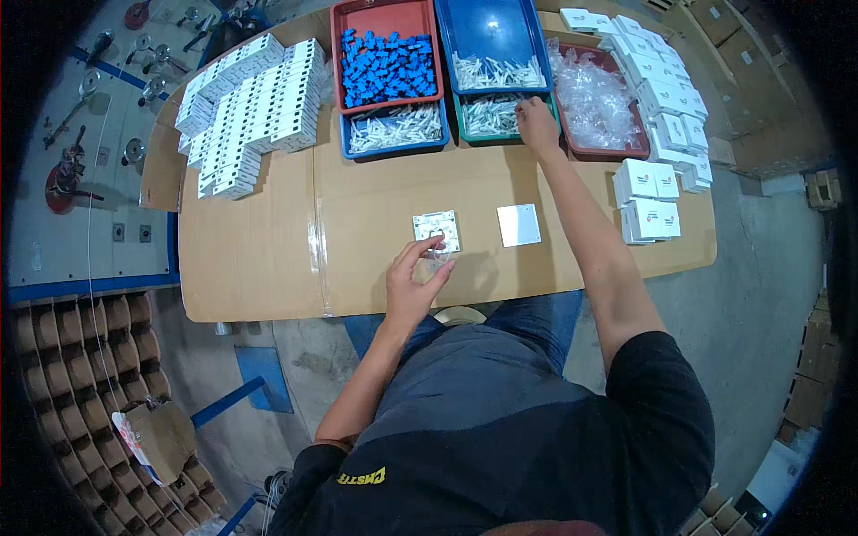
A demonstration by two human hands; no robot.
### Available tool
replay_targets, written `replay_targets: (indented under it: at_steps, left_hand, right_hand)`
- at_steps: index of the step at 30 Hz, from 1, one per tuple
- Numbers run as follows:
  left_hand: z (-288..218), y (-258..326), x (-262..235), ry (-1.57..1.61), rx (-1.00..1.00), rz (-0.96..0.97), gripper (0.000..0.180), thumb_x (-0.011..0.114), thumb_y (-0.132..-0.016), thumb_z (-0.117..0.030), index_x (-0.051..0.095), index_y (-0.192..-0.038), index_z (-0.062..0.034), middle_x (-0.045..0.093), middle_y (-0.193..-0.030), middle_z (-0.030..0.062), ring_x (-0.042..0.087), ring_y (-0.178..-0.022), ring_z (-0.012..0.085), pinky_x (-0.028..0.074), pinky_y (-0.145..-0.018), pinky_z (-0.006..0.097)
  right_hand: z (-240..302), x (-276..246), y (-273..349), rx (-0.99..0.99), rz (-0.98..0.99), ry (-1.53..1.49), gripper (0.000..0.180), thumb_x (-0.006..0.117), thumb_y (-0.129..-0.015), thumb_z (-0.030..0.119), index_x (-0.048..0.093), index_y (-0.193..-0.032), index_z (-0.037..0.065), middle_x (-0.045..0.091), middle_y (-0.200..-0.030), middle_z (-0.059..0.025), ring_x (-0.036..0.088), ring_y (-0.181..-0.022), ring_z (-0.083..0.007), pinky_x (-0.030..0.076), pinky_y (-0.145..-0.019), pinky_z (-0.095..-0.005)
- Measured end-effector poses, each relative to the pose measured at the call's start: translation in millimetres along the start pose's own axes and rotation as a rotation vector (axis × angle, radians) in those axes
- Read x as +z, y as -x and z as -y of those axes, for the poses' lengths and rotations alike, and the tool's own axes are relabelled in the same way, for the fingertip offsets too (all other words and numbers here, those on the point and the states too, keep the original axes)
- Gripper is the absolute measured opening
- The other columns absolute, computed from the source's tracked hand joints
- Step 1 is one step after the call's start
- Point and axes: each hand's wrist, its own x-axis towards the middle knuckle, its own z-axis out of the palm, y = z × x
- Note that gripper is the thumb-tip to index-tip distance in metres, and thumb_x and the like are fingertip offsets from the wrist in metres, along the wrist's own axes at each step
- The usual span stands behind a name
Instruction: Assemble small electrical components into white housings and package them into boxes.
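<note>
My left hand (pixel 414 284) is at the near middle of the table, thumb and fingers closed round a small clear plastic piece (pixel 438 256), perhaps a little bag. Just beyond it lies a square white frame-like plate (pixel 438 225) with cut-outs, its near edge partly covered by my fingers. To the right a plain square white plate (pixel 519 225) rests flat on the cardboard. My right hand (pixel 538 127) reaches far forward into the green tray (pixel 487 139) of small whitish parts (pixel 490 114). Its fingers are bent together at the parts; what they pinch is too small to make out.
A red tray (pixel 337 54) of blue pieces (pixel 386 70) overlaps a blue tray (pixel 393 147) of white parts. Another blue tray (pixel 490 31) and a red bin of clear bags (pixel 594 98) stand beside them. Stacked white units (pixel 259 107) fill the left, white boxes (pixel 651 183) the right.
</note>
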Motion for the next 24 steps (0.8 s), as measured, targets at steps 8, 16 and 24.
replay_targets:
  at_steps: [8, 16, 24]
  left_hand:
    - [6, 0, 6, -0.005, 0.026, 0.020, 0.039, 0.079, -0.084, -0.008, 0.069, -0.121, -0.0039, 0.071, -0.110, 0.0097, 0.067, -0.099, 0.0209, 0.053, -0.088, 0.033]
    - [6, 3, 5, 0.007, 0.009, 0.008, 0.039, 0.079, -0.083, -0.009, 0.069, -0.121, -0.0051, 0.071, -0.110, 0.0094, 0.068, -0.098, 0.0212, 0.054, -0.088, 0.033]
    - [9, 2, 5, 0.005, 0.005, -0.006, 0.039, 0.079, -0.083, -0.009, 0.069, -0.121, -0.0052, 0.071, -0.109, 0.0091, 0.068, -0.098, 0.0210, 0.053, -0.088, 0.033]
  right_hand:
    - [7, -12, -3, 0.001, 0.209, 0.005, 0.015, 0.069, -0.087, 0.015, 0.069, -0.100, 0.009, 0.065, -0.103, -0.0115, 0.066, -0.097, -0.0335, 0.053, -0.081, -0.0454]
    - [5, -9, -6, -0.025, 0.280, -0.039, 0.016, 0.068, -0.084, 0.013, 0.069, -0.099, 0.009, 0.068, -0.101, -0.0120, 0.066, -0.097, -0.0345, 0.053, -0.080, -0.0454]
    - [-11, -6, 1, 0.033, 0.150, -0.087, 0.016, 0.068, -0.086, 0.013, 0.072, -0.100, 0.008, 0.069, -0.096, -0.0141, 0.068, -0.088, -0.0346, 0.054, -0.077, -0.0429]
